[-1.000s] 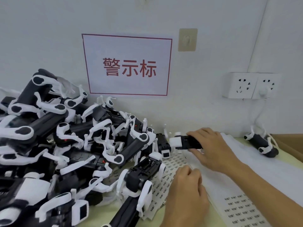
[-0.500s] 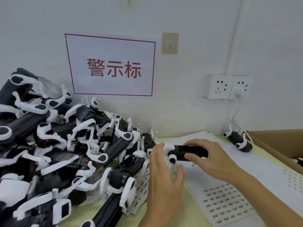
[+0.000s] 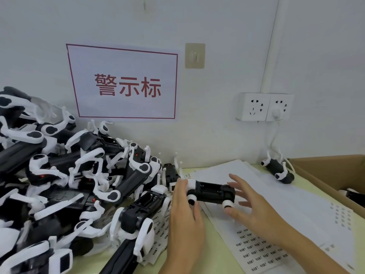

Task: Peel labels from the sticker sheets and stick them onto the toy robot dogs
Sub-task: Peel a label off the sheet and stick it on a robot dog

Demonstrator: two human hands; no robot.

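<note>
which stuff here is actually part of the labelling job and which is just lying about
Part of the job:
- toy robot dog between both hands, left hand gripping its white end, right hand open beside it
- sticker sheets on the table
- pile of robot dogs at left
- single dog by the wall

Just lying about:
- red-lettered wall sign
- wall sockets
- cardboard box

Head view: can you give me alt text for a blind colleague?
Two hands hold a black-and-white toy dog over sticker sheets: the left hand grips its white end, the right hand is spread open at the other end. A pile of dogs lies to the left.
</note>
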